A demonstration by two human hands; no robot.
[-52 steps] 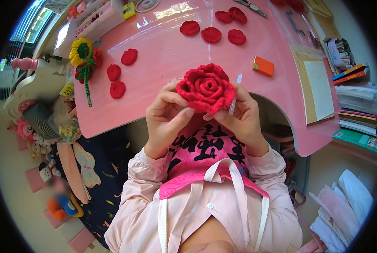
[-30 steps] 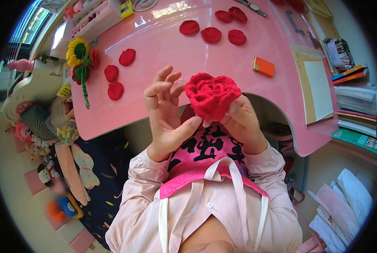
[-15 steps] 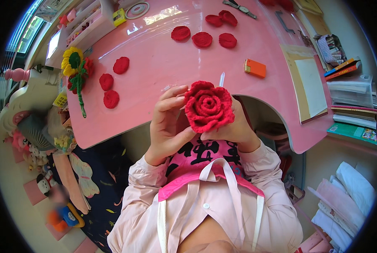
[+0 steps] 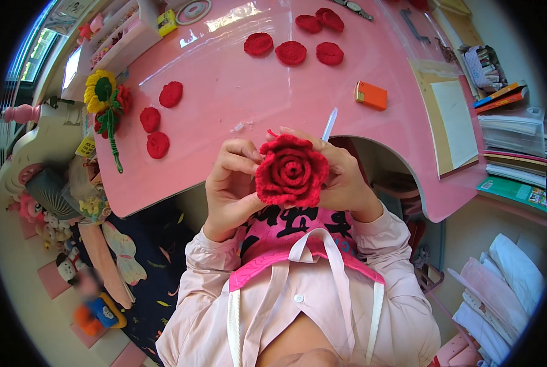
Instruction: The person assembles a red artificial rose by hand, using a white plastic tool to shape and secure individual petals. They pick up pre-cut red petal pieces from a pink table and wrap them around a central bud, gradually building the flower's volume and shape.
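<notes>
A red crocheted rose [image 4: 292,170], its layered petals facing up at me, is held between my two hands above the desk's near edge. My left hand [image 4: 232,183] pinches its left rim with thumb and fingers. On the other side my right hand [image 4: 345,181] grips the rose from behind, with most of its fingers hidden by the petals. A translucent whitish rod [image 4: 329,124] sticks up past my right hand; its lower end is out of sight. A short red yarn end pokes out at the flower's top.
On the pink desk [image 4: 224,92] lie several round red crocheted petals [image 4: 290,53], an orange lighter-like box [image 4: 371,96], a wristwatch [image 4: 353,7] and yellow and red crocheted flowers [image 4: 105,101]. Papers [image 4: 454,119] and stacked books lie right; a white organizer [image 4: 123,37] stands back left.
Both hands and the rose have shifted slightly left and down. The rose has turned a little, and its red yarn end now shows. The rod leans further right.
</notes>
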